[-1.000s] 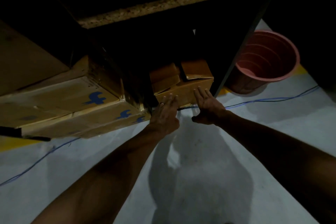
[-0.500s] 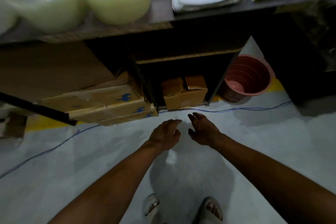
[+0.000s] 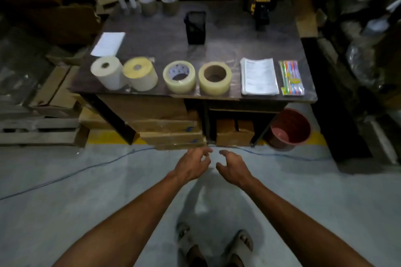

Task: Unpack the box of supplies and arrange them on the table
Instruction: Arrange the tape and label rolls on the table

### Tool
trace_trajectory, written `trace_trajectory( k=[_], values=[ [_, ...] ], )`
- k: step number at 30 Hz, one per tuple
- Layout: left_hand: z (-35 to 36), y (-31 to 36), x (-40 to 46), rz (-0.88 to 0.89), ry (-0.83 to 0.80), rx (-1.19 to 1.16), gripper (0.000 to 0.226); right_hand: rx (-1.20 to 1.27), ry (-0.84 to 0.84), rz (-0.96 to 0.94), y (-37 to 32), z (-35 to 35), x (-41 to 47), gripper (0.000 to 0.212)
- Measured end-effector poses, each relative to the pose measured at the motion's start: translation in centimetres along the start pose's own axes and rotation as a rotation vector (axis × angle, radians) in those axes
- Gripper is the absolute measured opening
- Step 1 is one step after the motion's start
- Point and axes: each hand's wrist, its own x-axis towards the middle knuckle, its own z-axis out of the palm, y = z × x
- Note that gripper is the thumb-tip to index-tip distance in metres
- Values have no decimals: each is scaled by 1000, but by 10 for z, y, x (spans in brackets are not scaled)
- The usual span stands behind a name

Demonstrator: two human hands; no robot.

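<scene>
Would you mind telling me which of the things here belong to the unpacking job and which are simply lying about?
Part of the job:
- white roll and yellowish roll
- two clear tape rolls
- stack of papers
- pack of coloured pens
- small box under the table

Just lying about:
- red bucket
- blue cable
- wooden pallet

Shadow under the table [image 3: 217, 28] hid most of the small box [image 3: 234, 134]. At twelve o'clock, a yellow-and-black tool [image 3: 260, 10] was too dark to identify; both forearms were cropped at six.
</scene>
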Motion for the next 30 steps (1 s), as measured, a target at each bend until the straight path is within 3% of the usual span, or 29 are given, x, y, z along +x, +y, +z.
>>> trace_trajectory(
  k=[8,14,18,22,30],
  values=[
    [-101,14,-43,62,177,-180,30,139,76,-158,-113,-48,-41,39],
    [-164,3,-46,79,277,-203,29,168,134,-177,-169,-65,-38,42],
    [-197,3,-40,99,334,-196,27,195,174,-192,-202,-77,-23,45],
    [-223,6,-21,117,366,-232,30,245,229,-257,-231,-92,-1,34],
    [-288,2,57,153,439,-275,34,345,278,-348,-281,-124,93,42]
  ],
)
